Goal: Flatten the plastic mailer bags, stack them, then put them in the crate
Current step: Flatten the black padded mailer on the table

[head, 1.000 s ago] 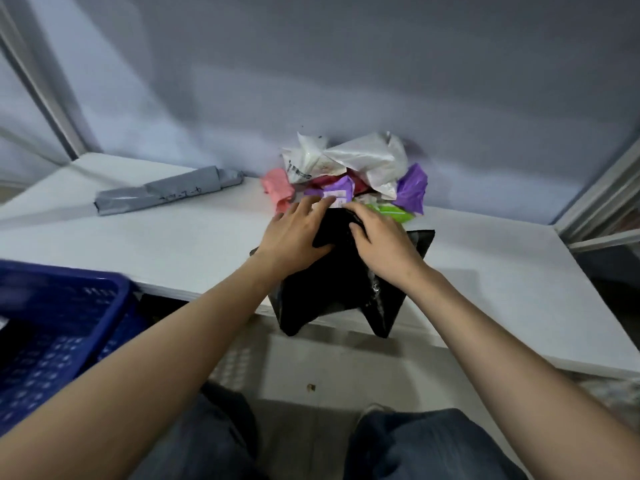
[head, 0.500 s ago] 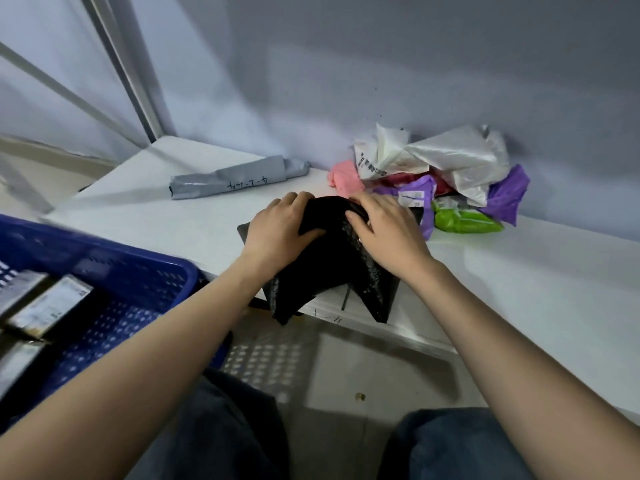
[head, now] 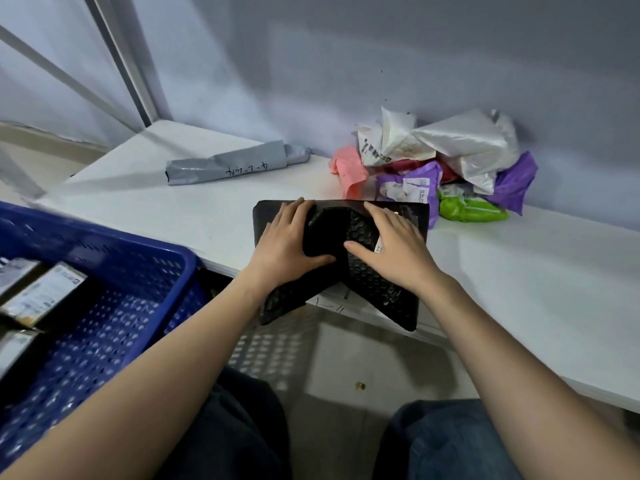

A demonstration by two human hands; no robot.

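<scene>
We press the black mailer [head: 332, 237] flat at the tabletop's [head: 519, 271] front edge, left hand [head: 287, 240] and right hand [head: 391, 247] spread, fingers straight; flaps overhang.

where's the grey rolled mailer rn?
Head view: the grey rolled mailer lies on the white table at its far left, near the wall, apart from the crumpled bag pile and beyond the blue crate.
</scene>
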